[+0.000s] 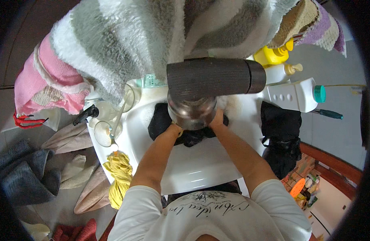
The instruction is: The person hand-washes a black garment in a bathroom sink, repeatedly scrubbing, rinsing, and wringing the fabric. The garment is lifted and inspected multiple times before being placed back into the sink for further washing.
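Note:
In the white washbasin lies a bunched black cloth. Both arms reach down to it. My left hand is at its left part, with a yellowish band at the wrist. My right hand touches the cloth's right side, beside some whitish foam. A large dark fixture with a shiny metal body stands in front of the hands and hides most fingers, so their grip cannot be made out.
Striped towels hang across the top. Drinking glasses and yellow cloth line the left rim. At right are a yellow pump bottle, a white jug and black fabric. Garments hang or lie at far left.

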Demonstrator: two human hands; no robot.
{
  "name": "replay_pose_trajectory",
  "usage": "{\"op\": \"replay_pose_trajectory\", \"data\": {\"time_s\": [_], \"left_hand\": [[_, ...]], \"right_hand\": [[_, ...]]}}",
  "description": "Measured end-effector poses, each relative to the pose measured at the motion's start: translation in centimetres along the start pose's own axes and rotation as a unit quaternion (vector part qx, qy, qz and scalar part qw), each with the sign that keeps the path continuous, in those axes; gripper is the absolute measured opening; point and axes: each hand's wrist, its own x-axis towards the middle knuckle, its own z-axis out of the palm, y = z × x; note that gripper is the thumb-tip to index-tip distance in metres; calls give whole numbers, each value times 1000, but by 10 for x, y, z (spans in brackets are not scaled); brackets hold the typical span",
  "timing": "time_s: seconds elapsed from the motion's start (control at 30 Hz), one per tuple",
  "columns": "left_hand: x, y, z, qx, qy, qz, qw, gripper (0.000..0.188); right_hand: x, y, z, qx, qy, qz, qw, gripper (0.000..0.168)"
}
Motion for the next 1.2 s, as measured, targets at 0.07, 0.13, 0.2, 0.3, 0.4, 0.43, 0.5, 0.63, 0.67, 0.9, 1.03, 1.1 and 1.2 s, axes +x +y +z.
{"op": "replay_pose_trajectory", "data": {"time_s": [0.07,0.13,0.2,0.3,0.4,0.43,0.5,0.63,0.67,0.9,1.03,1.1,1.2], "left_hand": [[-3,8,-35,-34,-93,-71,992,96],[6,38,-89,-30,-171,-109,979,93],[-21,48,-118,-92,-88,-115,985,82],[-69,45,-153,-59,215,-79,972,65],[-75,12,-129,-431,236,-359,794,55],[-62,8,-131,-724,146,-394,547,53],[-72,-13,-122,-743,127,-392,527,61],[-99,29,-157,-579,18,-218,785,68],[-106,43,-174,-473,-9,-205,857,75],[-111,89,-102,-83,-54,-189,977,118],[-54,48,-101,-72,-117,-262,955,109],[-49,17,-76,-62,-104,-270,955,106],[-27,11,-57,-79,-64,-277,956,79]], "right_hand": [[-2,-59,-24,-139,-13,65,988,46],[-1,-51,-30,-132,12,46,990,44],[8,-46,-44,-30,-62,-20,997,46],[2,-43,-74,3,-107,-31,994,50],[24,-45,-40,78,-73,74,992,60],[25,-54,-27,103,-58,128,985,62],[-3,-141,-44,-18,-201,34,979,62],[-55,-129,-76,-32,-321,-131,937,56],[-75,-119,-96,-82,-311,-172,931,55],[-123,-60,-51,-207,-106,-261,937,72],[-47,-85,-31,-262,-164,-82,948,69],[-29,-74,-17,-274,-131,-138,943,60],[8,19,16,-81,-46,-130,987,49]]}}
